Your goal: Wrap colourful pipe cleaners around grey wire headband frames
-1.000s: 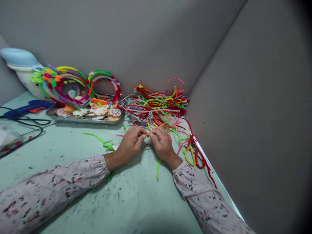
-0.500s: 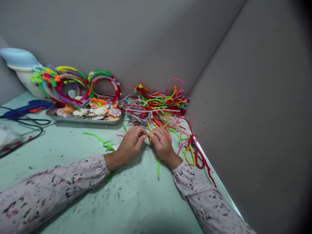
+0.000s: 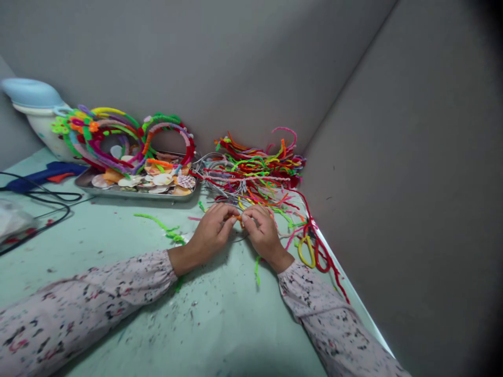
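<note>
Near the back corner of the table [image 3: 118, 241], both hands sit where they were a second ago, though the fingertips have drawn closer. The left hand [image 3: 210, 231] and right hand [image 3: 262, 231] pinch an orange pipe cleaner [image 3: 238, 217], which shows only between their fingertips, just before the pipe cleaner pile [image 3: 255, 170].

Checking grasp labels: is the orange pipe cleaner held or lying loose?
Held: left hand and right hand pinch the orange pipe cleaner between fingertips.
</note>
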A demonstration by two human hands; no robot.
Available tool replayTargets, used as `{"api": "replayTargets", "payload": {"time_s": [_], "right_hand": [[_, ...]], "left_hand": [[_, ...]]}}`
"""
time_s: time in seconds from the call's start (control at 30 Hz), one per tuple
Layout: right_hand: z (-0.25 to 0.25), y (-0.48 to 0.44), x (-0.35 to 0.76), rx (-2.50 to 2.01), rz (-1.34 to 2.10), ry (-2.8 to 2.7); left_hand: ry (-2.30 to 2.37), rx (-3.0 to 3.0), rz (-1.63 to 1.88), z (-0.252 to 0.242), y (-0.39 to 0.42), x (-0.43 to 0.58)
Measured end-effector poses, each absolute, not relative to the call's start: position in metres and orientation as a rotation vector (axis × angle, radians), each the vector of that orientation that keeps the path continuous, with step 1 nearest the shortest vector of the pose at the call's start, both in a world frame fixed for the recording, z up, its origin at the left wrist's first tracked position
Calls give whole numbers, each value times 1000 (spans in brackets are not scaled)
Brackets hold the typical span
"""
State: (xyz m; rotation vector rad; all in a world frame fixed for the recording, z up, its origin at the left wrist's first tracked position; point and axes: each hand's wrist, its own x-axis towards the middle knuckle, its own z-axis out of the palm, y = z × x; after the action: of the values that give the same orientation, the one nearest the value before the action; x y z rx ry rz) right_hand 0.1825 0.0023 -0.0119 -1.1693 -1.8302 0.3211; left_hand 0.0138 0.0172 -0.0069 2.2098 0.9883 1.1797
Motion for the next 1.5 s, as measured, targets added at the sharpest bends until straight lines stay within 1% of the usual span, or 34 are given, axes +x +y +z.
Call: {"api": "replayTargets", "payload": {"time_s": [0.13,0.3,0.47,0.7,0.8,0.97,1.13,1.27,1.5], "right_hand": [[-13,6,187,-1144,298,-1580],[-22,19,199,-1330,303,-1201],[-27,26,206,-1344,365,-1008],[-21,17,192,-1257,693,-1349],[-22,15,187,-1234,744,-1472],[-22,11,186,-1265,685,-1664],[-14,4,183,-1157,545,-1878],[-11,0,183,-1069,471,-1861],[-9,-9,182,-915,356,-1876]], "left_hand": [[1007,2161,1213,-6,19,12],[1041,2075,1246,-5,18,11],[1064,1934,1274,-7,17,11],[1067,1885,1234,-8,18,12],[1066,1895,1210,-9,17,13],[1086,1878,1250,-10,17,13],[1085,1769,1314,-11,21,12],[1075,1655,1356,-11,24,13],[1143,1646,1415,-4,22,12]]}}
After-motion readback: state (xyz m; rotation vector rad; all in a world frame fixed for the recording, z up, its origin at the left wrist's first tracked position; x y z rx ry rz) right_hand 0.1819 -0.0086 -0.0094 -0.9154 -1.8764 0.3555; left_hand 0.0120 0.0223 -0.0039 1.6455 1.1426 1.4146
